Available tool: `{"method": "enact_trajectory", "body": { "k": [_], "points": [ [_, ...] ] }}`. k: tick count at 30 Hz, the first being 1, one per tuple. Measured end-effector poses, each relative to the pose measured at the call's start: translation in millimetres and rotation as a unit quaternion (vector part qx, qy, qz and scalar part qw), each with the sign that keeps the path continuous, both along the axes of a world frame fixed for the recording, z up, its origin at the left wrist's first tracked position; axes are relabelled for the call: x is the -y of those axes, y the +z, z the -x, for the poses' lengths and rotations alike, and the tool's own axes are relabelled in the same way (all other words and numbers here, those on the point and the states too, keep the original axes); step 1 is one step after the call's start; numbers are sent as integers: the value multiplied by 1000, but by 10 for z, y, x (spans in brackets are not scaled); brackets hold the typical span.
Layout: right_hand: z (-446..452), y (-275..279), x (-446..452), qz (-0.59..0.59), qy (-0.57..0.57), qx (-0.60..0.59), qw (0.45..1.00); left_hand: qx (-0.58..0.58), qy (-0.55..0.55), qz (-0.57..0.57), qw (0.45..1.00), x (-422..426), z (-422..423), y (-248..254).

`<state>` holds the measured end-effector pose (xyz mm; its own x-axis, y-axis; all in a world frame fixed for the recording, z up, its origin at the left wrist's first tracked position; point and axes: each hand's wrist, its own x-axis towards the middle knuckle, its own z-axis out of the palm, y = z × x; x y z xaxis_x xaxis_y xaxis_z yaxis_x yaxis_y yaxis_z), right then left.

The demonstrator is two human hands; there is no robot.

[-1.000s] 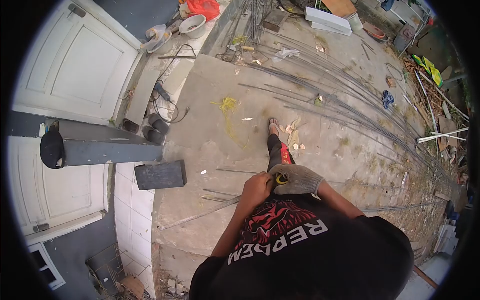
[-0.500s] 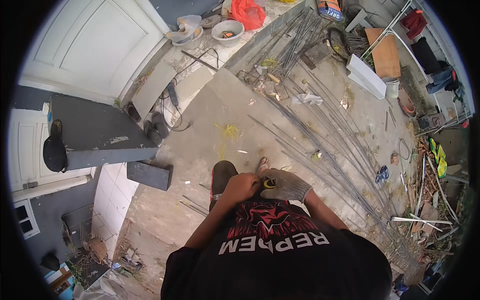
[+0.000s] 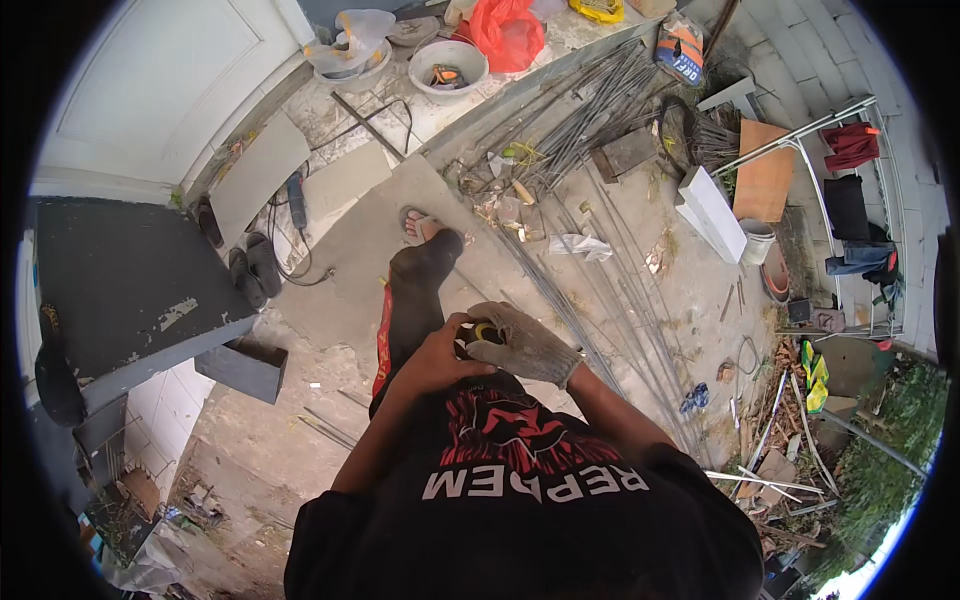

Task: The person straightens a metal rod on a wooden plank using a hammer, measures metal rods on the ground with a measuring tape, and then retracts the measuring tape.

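In front of my stomach, both hands meet around a small black-and-yellow tape measure. My left hand, which is bare, curls its fingers and thumb around the near-left side. A grey knitted glove covers my right hand, closed on the other side of the tape measure. Fingers hide much of its case. Under the hands are my black shirt and a dark trouser leg with a red stripe; my sandalled foot is on the concrete ahead.
Long steel bars lie across the ground to the right. A grey bucket and a red plastic bag sit on the ledge ahead. An angle grinder with its cord lies at left, near a grey box.
One leg has stepped forward and the view has shifted ahead. The hands have moved slightly left and up in view, and the left hand's fingers now spread further around the tape measure.
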<state>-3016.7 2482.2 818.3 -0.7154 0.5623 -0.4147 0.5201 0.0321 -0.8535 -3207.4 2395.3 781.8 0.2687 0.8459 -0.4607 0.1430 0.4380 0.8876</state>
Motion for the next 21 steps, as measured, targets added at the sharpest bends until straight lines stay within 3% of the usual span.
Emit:
{"method": "enact_trajectory", "body": {
  "k": [2, 3, 5, 6, 7, 9, 11, 13, 15, 16, 19, 20, 21],
  "points": [
    [175, -122, -512, 80, -64, -29, 994, 53, 53, 7, 997, -578, 215, -204],
    [273, -68, -809, 84, -43, -16, 995, 73, 74, 8, 995, -815, 297, -384],
    [565, 179, -1314, 267, -133, 0, 954, 97, 135, 31, 986, -1165, 474, -440],
    [698, 281, -1539, 303, -148, -35, 941, 62, 105, 79, 989, -1409, 647, -425],
    [829, 322, -1800, 311, -128, -27, 941, 28, 70, 124, 989, -1672, 827, -448],
    [982, 404, -2188, 282, -119, 48, 951, 11, 124, 153, 980, -1972, 1014, -701],
    [988, 216, -2559, 261, -111, 81, 956, -124, 255, 130, 950, -2232, 1200, -1078],
    [930, 16, -2824, -32, -16, 146, 989, -106, 351, 138, 920, -2476, 1451, -1418],
    [922, -112, -3081, -86, -8, 168, 982, -21, 431, 119, 894, -2679, 1682, -1889],
    [936, -156, -3239, -119, 12, 189, 975, 61, 546, 268, 791, -2949, 1786, -1748],
    [1017, -216, -3692, -134, 17, 260, 956, 40, 598, 286, 748, -3353, 2051, -2046],
    [978, -400, -3826, -201, 45, 227, 952, -7, 590, 301, 749, -3489, 2114, -2196],
    [948, -581, -3998, -267, 78, 194, 941, -88, 567, 266, 775, -3509, 2143, -2705]
  ]
}}
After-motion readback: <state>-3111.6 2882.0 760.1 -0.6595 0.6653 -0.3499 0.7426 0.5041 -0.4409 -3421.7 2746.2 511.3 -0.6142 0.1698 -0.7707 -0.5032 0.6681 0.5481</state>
